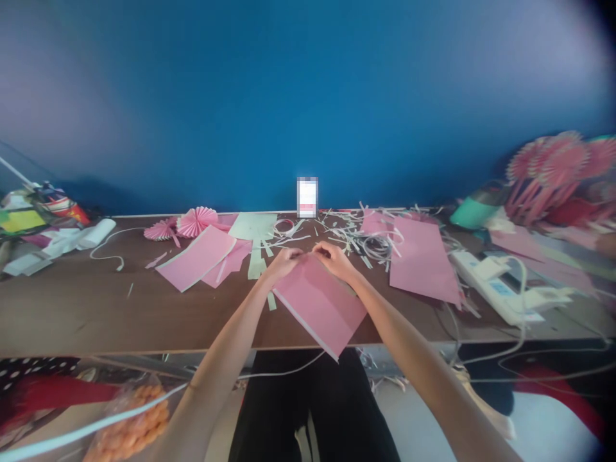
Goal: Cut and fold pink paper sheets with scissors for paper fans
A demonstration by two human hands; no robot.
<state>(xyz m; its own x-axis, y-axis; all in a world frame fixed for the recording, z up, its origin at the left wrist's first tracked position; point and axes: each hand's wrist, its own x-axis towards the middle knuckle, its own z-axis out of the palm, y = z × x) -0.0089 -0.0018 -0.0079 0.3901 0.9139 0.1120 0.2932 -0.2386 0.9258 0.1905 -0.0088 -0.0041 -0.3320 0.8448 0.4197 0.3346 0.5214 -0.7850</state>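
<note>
At the far left of the table [62, 314], one white roll [97, 233] is seen beside a heap of clutter [24, 220], in which any print is too blurred to be read. Below the table edge, a bag [137, 417] is filled with orange pieces, too many to be counted. Two pink fans [196, 222] are set near the wall [289, 96]; in front of them, two pink sheets [197, 256] are overlapped, the upper one edged in a pale band.

By the left hand [287, 256], the top corner of one pink paper [322, 298] is pinched between thumb and fingers. The paper is slanted across the middle of the table, its lowest corner hung over the front edge above the lap. Behind it, one phone [308, 197] is stood upright against the wall, its screen blurred out. By the right hand [332, 255], the same corner is pinched, just beside the left; the fingertips are partly hidden.

Farther right, pale strips [344, 231] are scattered beyond counting, and one large pink card [423, 260] is laid flat. Beyond it are seen one teal cup [476, 208], one power strip [491, 289] with an unreadable bluish label, and several rosettes [561, 160], bunched together.
</note>
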